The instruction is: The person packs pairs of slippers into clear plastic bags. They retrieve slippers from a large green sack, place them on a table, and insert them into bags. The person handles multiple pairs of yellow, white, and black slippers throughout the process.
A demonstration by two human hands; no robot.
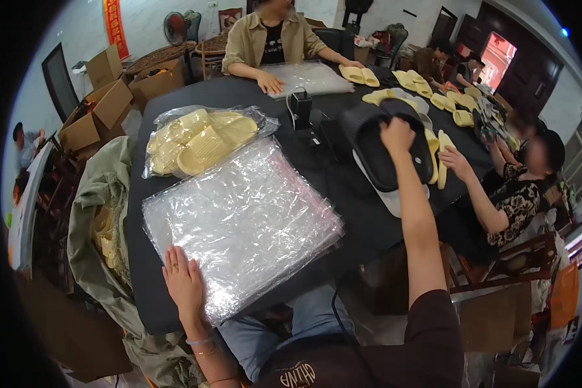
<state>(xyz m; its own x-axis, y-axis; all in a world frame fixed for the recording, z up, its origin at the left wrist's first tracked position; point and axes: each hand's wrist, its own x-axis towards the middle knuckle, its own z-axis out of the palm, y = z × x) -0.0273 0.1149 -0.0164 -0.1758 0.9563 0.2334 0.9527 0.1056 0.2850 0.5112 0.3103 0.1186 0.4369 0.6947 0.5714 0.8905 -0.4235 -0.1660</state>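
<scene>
My left hand (183, 279) lies flat, fingers stretched, on the near left edge of a stack of clear plastic bags (239, 213). My right hand (398, 134) is closed over a black, rounded, tray-like object (368, 139) with a white lower part. What its fingers hold, if anything, is hidden. Beyond the stack, pale yellow slippers (204, 150) lie in a clear bag. To the right of the black object, a co-worker's hand (456, 161) touches a yellow slipper (443, 155) standing on edge.
Across the black-covered table (239, 97), a person (275, 39) rests a hand on more clear bags (313, 79). Yellow slippers (412, 81) line the far right side. A small black device (299, 107) stands mid-table. A green sack (100, 194) and cardboard boxes (103, 110) are at left.
</scene>
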